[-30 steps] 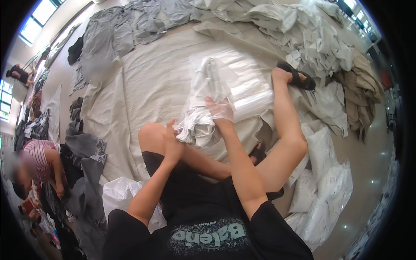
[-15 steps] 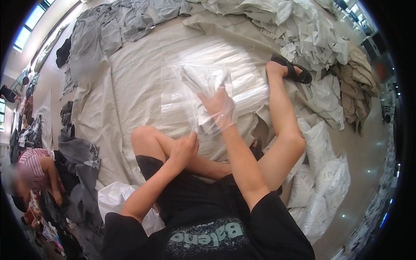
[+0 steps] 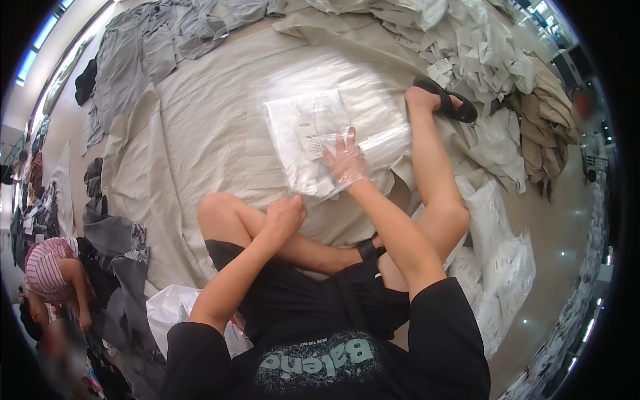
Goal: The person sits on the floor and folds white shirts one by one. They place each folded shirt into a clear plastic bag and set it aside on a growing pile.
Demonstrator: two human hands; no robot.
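Observation:
In front of my crossed legs, a folded white garment point(image 3: 283, 147) with a pale paper tag point(image 3: 309, 141) lies flat inside a clear plastic bag point(image 3: 329, 195). My right hand point(image 3: 348, 160) reaches into the bag and rests on the garment's right side, fingers spread under the film. At the bag's near edge, my left hand point(image 3: 287, 215) pinches the plastic between closed fingers. Beneath and beyond it lies a stack of shiny clear bags point(image 3: 380, 133).
A beige cloth point(image 3: 200, 120) covers the floor. Grey garments point(image 3: 143, 40) lie far left, loose white garments point(image 3: 460, 47) far right, beside brown ones point(image 3: 547, 133). Packed white bags point(image 3: 497, 267) sit right of my leg. A person point(image 3: 53, 273) bends over dark clothes at left.
The garment, bunched and raised in the bag half a second ago, now lies flat with its tag showing. My right hand has lowered and opened out; my left keeps its pinch.

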